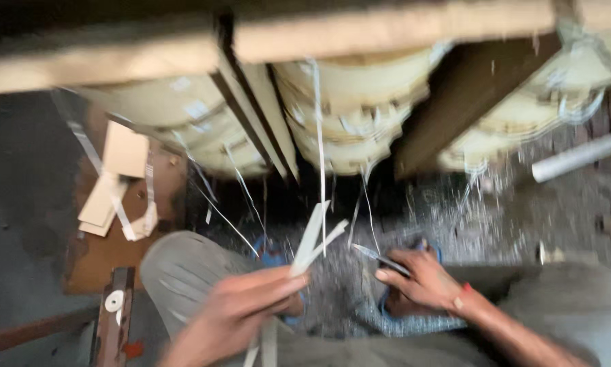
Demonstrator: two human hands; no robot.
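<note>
The left hand (241, 309) pinches some thin white strips (312, 238) that stick up from its fingers. The right hand (421, 282) holds a small thin blade (380, 258), pointing toward the left hand. Above both hands hang stacks of pale card (346, 115). The picture is blurry.

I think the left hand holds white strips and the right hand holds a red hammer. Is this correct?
Not quite. In the head view the left hand does hold white strips, but the right hand holds a thin dark blade-like tool, not a red hammer.
</note>
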